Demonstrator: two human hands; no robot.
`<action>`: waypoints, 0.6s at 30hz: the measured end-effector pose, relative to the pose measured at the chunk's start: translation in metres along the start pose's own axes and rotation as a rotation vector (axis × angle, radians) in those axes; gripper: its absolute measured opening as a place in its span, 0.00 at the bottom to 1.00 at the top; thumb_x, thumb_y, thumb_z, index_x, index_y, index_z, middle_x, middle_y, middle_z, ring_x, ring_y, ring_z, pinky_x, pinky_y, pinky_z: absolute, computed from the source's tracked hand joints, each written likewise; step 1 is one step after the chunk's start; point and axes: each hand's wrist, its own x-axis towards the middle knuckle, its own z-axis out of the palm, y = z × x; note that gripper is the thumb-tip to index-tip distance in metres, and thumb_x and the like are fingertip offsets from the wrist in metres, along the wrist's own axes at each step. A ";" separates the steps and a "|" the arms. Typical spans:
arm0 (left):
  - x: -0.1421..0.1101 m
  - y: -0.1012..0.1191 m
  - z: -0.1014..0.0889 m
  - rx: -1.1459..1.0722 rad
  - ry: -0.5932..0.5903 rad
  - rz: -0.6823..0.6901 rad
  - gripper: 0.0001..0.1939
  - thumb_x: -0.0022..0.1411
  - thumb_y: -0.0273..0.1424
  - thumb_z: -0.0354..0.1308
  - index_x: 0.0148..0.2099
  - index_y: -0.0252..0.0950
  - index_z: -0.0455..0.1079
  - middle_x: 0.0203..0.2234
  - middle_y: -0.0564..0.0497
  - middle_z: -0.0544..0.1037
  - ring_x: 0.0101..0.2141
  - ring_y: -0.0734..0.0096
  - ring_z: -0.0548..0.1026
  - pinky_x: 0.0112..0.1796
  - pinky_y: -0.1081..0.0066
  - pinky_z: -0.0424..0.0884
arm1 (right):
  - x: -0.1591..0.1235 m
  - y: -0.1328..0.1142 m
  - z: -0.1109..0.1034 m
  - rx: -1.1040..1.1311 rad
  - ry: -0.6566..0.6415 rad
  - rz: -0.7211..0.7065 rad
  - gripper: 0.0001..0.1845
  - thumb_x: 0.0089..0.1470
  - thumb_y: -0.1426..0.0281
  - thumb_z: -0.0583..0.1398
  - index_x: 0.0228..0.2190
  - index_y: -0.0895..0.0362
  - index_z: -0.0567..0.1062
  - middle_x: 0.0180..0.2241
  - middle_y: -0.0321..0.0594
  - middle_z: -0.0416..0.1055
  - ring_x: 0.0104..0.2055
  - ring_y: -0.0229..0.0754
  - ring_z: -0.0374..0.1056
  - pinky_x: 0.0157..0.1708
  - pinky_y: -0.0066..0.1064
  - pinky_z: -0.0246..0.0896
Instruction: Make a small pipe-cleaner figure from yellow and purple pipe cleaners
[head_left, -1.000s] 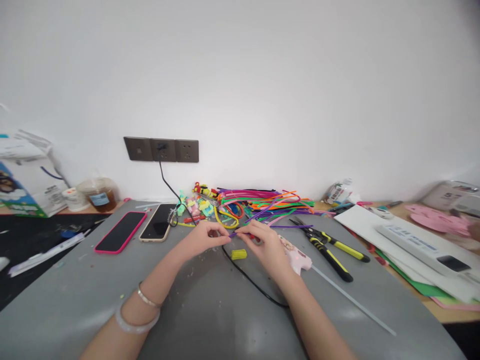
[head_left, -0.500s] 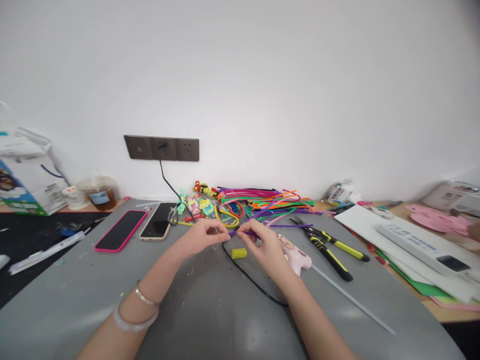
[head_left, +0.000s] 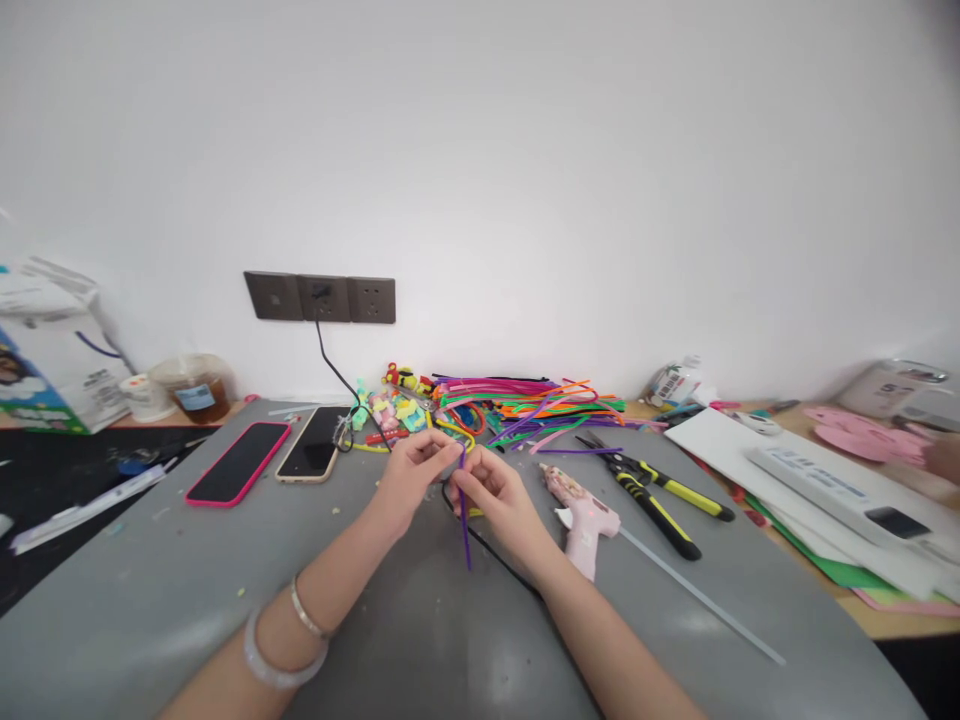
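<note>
A purple pipe cleaner (head_left: 466, 535) is pinched between both my hands, with one end hanging down toward me. My left hand (head_left: 416, 472) has thumb and forefinger closed near its upper part. Just to the right, my right hand (head_left: 491, 490) grips it lower down, fingers curled. A yellow piece (head_left: 475, 512) on the table is mostly hidden behind my right hand. Under the hands runs a black cable (head_left: 499, 560). To the right lies a pink glue gun (head_left: 589, 515) with a long clear glue stick (head_left: 705, 595) in its back.
Yellow-and-black pliers (head_left: 656, 510) rest beyond the glue gun. A heap of colourful pipe cleaners (head_left: 532, 400) lies by the wall. Two phones, a pink-edged one (head_left: 238, 465) and a beige-edged one (head_left: 311, 447), are at left. White sheets (head_left: 720, 440) are stacked at right.
The purple pipe cleaner has turned from lying sideways between my hands to hanging downward. My hands have drawn closer together, and my right hand has shifted left, uncovering the glue gun.
</note>
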 end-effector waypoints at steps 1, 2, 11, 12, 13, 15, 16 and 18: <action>0.001 0.000 -0.002 0.019 0.001 -0.006 0.20 0.50 0.47 0.67 0.29 0.34 0.71 0.17 0.59 0.62 0.19 0.80 0.54 0.22 0.75 0.50 | 0.000 0.001 -0.002 -0.030 0.028 -0.017 0.20 0.52 0.51 0.63 0.27 0.53 0.65 0.21 0.30 0.67 0.20 0.34 0.61 0.22 0.26 0.56; 0.002 0.002 -0.005 0.059 0.000 -0.002 0.20 0.50 0.47 0.67 0.29 0.34 0.72 0.17 0.59 0.61 0.19 0.80 0.53 0.22 0.75 0.49 | 0.001 0.001 -0.005 -0.083 0.070 -0.047 0.19 0.53 0.52 0.63 0.27 0.54 0.66 0.20 0.30 0.66 0.19 0.34 0.59 0.21 0.26 0.55; 0.012 0.010 -0.032 0.447 -0.150 0.016 0.18 0.56 0.44 0.62 0.33 0.32 0.76 0.23 0.54 0.69 0.24 0.75 0.60 0.26 0.73 0.54 | -0.001 -0.010 -0.032 -0.854 0.249 -0.437 0.11 0.61 0.66 0.58 0.30 0.55 0.78 0.28 0.39 0.75 0.31 0.42 0.68 0.34 0.33 0.57; 0.012 0.008 -0.032 0.472 -0.173 0.020 0.17 0.57 0.43 0.62 0.33 0.32 0.76 0.23 0.54 0.69 0.25 0.74 0.61 0.27 0.73 0.55 | -0.001 -0.012 -0.034 -0.918 0.237 -0.458 0.11 0.61 0.67 0.58 0.30 0.55 0.79 0.28 0.39 0.75 0.32 0.43 0.69 0.35 0.34 0.56; 0.011 0.007 -0.031 0.492 -0.199 0.020 0.16 0.57 0.43 0.62 0.33 0.32 0.75 0.23 0.54 0.70 0.26 0.74 0.62 0.27 0.73 0.55 | -0.002 -0.013 -0.035 -0.972 0.230 -0.472 0.11 0.62 0.67 0.58 0.30 0.54 0.79 0.28 0.39 0.75 0.32 0.43 0.69 0.36 0.35 0.55; 0.011 0.007 -0.030 0.520 -0.256 0.003 0.16 0.57 0.42 0.61 0.32 0.32 0.74 0.24 0.54 0.70 0.26 0.74 0.62 0.28 0.72 0.56 | -0.002 -0.014 -0.036 -1.040 0.220 -0.486 0.11 0.63 0.67 0.58 0.31 0.54 0.79 0.27 0.38 0.74 0.32 0.42 0.69 0.36 0.35 0.53; 0.010 0.007 -0.029 0.530 -0.283 -0.012 0.15 0.57 0.42 0.61 0.31 0.32 0.74 0.24 0.54 0.70 0.26 0.74 0.62 0.28 0.73 0.56 | -0.002 -0.014 -0.037 -1.056 0.211 -0.490 0.12 0.63 0.67 0.58 0.31 0.54 0.79 0.27 0.38 0.74 0.32 0.42 0.68 0.36 0.35 0.52; 0.009 0.010 -0.028 0.538 -0.336 -0.048 0.14 0.57 0.40 0.62 0.30 0.33 0.72 0.23 0.55 0.68 0.26 0.74 0.62 0.28 0.73 0.56 | -0.002 -0.014 -0.038 -1.061 0.185 -0.497 0.12 0.64 0.66 0.57 0.32 0.54 0.79 0.27 0.38 0.73 0.31 0.41 0.68 0.37 0.35 0.52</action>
